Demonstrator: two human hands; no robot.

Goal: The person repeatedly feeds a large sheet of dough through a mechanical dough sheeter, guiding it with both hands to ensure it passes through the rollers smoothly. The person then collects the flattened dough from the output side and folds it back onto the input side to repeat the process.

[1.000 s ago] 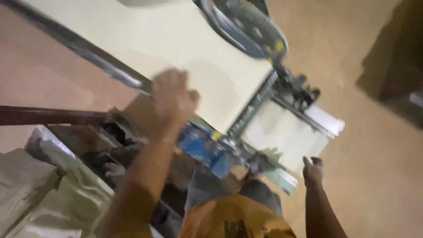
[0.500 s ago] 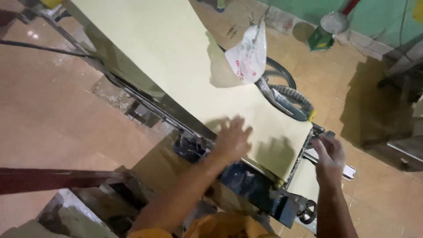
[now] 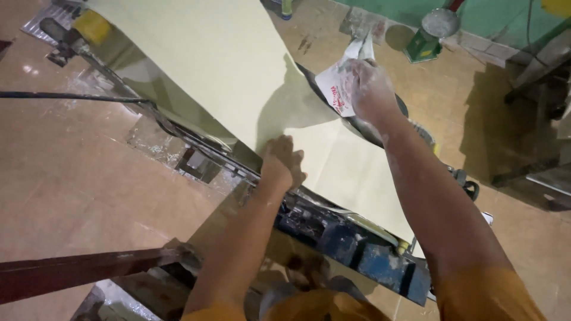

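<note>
A long pale yellow sheet of dough (image 3: 202, 65) runs over a blue metal rolling machine (image 3: 351, 244) from the top left down to the lower right. My left hand (image 3: 282, 160) lies flat on the sheet near its near edge, fingers together. My right hand (image 3: 370, 86), dusted white with flour, is raised above the far edge of the sheet and grips a crumpled white plastic bag (image 3: 339, 89) with red print. The arm casts a dark shadow across the dough.
A tiled tan floor (image 3: 71, 178) surrounds the machine. A dark reddish bar (image 3: 77, 270) crosses the lower left. A green stand with a round metal top (image 3: 431, 35) sits by the green wall at the top right. Dark furniture legs (image 3: 529, 137) stand at right.
My right hand has gone from the machine's end up to the white bag and taken hold of it. My left hand stays on the dough. The view has tilted upward.
</note>
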